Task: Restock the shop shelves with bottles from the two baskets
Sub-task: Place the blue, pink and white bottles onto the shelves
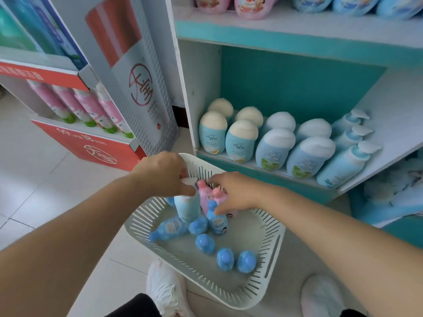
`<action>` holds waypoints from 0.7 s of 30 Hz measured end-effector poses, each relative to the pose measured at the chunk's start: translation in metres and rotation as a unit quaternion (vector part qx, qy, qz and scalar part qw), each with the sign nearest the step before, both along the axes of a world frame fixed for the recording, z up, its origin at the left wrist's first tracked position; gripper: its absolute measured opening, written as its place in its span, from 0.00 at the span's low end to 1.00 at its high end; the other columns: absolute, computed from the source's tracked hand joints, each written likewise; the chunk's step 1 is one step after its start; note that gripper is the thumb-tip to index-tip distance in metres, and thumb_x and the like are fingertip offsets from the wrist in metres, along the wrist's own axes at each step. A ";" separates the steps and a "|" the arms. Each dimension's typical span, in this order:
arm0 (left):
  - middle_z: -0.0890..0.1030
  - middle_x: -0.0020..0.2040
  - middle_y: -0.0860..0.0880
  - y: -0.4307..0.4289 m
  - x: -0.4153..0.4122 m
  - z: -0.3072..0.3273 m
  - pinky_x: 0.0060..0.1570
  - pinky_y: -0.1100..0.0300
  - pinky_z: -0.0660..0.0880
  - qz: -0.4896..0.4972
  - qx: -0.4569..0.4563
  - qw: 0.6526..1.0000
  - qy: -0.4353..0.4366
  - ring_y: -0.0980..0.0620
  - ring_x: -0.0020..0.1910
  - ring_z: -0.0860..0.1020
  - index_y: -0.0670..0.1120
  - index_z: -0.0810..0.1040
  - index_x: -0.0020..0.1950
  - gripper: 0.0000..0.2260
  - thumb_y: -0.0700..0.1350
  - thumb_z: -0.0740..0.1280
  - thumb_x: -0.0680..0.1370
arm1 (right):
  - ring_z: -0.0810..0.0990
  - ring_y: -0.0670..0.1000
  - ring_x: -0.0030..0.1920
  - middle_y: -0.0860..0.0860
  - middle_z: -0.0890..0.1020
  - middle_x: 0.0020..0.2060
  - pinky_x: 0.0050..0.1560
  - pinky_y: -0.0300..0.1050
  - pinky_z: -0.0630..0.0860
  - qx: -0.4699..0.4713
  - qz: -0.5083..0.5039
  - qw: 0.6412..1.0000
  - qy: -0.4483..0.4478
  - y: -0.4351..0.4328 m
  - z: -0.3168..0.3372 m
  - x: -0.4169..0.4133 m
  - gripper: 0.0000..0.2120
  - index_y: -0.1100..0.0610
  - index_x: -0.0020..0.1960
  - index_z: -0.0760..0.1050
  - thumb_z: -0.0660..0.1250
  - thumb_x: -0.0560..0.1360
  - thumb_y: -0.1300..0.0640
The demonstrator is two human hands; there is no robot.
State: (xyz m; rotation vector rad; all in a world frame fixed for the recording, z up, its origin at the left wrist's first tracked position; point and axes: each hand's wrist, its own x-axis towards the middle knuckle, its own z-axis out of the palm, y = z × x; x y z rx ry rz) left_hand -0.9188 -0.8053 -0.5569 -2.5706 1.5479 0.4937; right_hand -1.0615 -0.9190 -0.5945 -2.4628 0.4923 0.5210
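A white slotted basket (258,291) lies on the floor in front of the teal shelf (270,177). Inside are several small blue bottles (225,259), two pink bottles (204,195) and a larger pale blue bottle (187,208). My left hand (163,173) grips the white cap of the larger pale blue bottle, which stands upright. My right hand (233,193) reaches over the pink bottles, its thumb against a small blue bottle (217,221); whether its fingers hold a pink bottle is hidden. Rows of blue bottles with white caps (273,147) stand on the lower shelf.
A red and white display stand (91,143) with pink tubes is on the left. A tall grey carton (137,76) leans beside the shelf. My white shoes (164,289) stand by the basket's near edge. Pink and blue bottles line the upper shelf (297,24).
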 end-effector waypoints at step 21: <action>0.75 0.48 0.56 -0.108 -0.106 0.049 0.47 0.66 0.74 -0.042 -0.213 0.932 0.290 0.57 0.47 0.76 0.52 0.73 0.55 0.24 0.53 0.77 0.64 | 0.79 0.46 0.43 0.43 0.80 0.40 0.45 0.45 0.77 0.035 -0.443 0.835 -0.325 -0.028 0.017 -0.094 0.14 0.46 0.47 0.73 0.73 0.66 0.46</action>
